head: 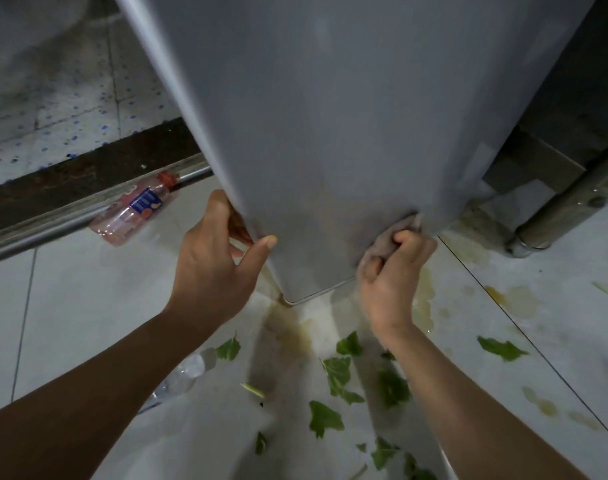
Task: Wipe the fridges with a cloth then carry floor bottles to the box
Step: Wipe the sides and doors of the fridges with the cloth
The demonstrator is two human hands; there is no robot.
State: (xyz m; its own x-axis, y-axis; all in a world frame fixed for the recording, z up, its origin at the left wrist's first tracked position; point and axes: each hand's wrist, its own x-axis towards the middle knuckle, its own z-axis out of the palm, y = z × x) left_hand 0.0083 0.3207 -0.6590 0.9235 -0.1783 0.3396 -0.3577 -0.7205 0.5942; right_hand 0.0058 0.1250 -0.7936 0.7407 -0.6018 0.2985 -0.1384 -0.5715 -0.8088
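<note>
Pressing a crumpled cloth (392, 237) to the grey fridge door's (330, 133) lower right edge, the right hand (390, 285) clutches it; the left hand (219, 265) grips the door's left edge, fingertips hidden behind. Two bottles lie on the floor (70, 323): one labelled (136, 211), one clear (183, 375) and partly covered by the forearm.

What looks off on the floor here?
Plenty. Torn green leaves lie scattered below the grey fridge, yellowish stains spread from its base, and two plastic bottles lie on their sides: one red-capped by the rail, one clear under the left forearm.
</note>
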